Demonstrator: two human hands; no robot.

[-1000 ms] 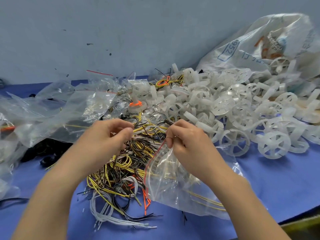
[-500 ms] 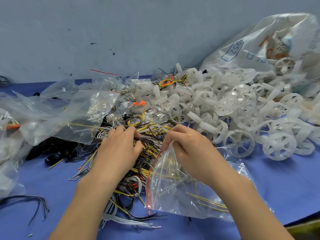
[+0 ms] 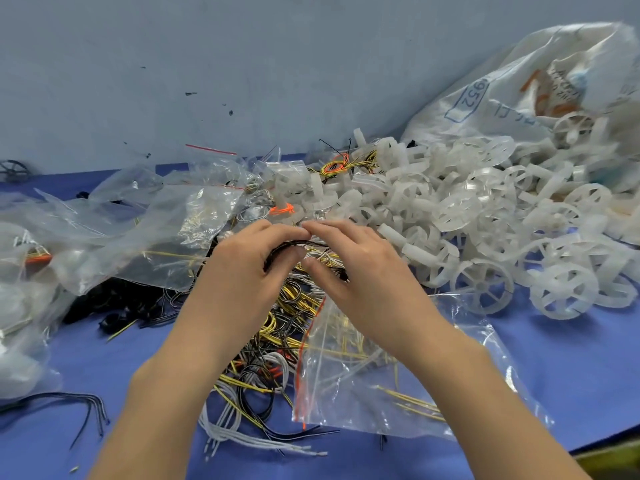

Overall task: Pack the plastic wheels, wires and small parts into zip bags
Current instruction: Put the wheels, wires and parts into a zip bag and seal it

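Fingertips (image 3: pixel 302 231) touching, left hand (image 3: pixel 242 275) and right hand (image 3: pixel 363 271) both grip a black wire bundle (image 3: pixel 294 244) over the wire pile (image 3: pixel 291 301).

The only legible writing stands on the large white woven sack (image 3: pixel 512 74). On its left part a blue outlined box (image 3: pixel 467 98), printed turned on its side, holds the digits "952", with a stroke before them that may be a "1". Just right of that box on the sack run further blue characters (image 3: pixel 509 110), too distorted to read. Towards the sack's upper right, orange print (image 3: pixel 554 91) is blurred and crumpled.
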